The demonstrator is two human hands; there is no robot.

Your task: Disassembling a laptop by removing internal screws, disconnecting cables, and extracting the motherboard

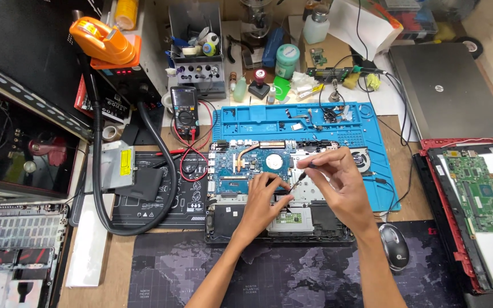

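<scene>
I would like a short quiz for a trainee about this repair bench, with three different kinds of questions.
1. True or false: the right hand holds a screwdriver.
2. What does the left hand rest on: A) the mouse, B) the opened laptop, C) the multimeter?
3. What colour is the mat behind the opened laptop?

Key: 1 true; 2 B; 3 blue.

My wooden bench [118, 259] is evenly lit; a dark map-print mat [292, 274] covers its near edge, a blue mat [372, 128] lies beyond that.
</scene>
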